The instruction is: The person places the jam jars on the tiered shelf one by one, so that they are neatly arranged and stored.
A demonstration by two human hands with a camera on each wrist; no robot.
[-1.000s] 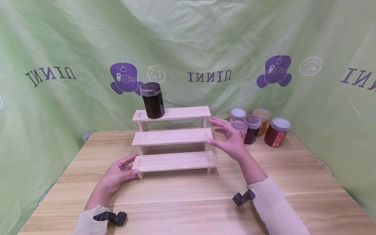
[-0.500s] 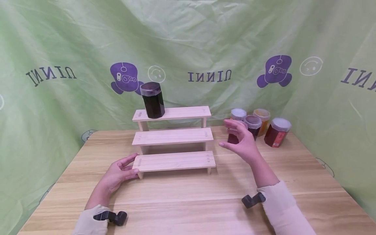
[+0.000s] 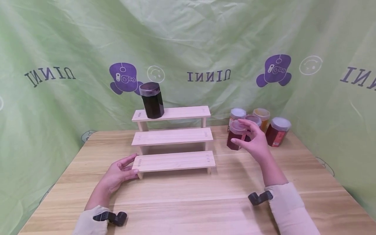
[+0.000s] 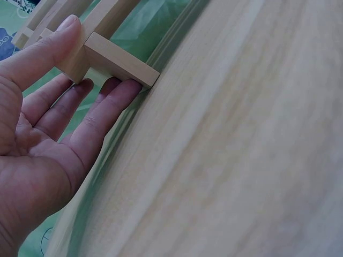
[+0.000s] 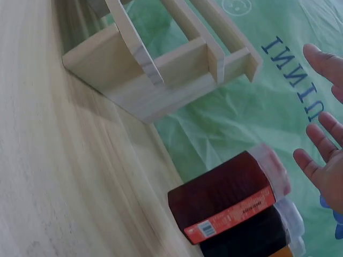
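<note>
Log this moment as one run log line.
left hand: open, touching stepped rack | right hand: open, beside red jar, not gripping | dark jar: top step

The middle step (image 3: 172, 136) and the bottom step (image 3: 174, 161) of the wooden rack are lying bare, so a hand is having room there. On the top step (image 3: 182, 113) a dark jar (image 3: 152, 100) is occupying the left end. At the right, a cluster of jars (image 3: 265, 125) is crowding the back of the surface (image 3: 188, 199); the red jar (image 3: 234, 136) is standing just before them.
</note>
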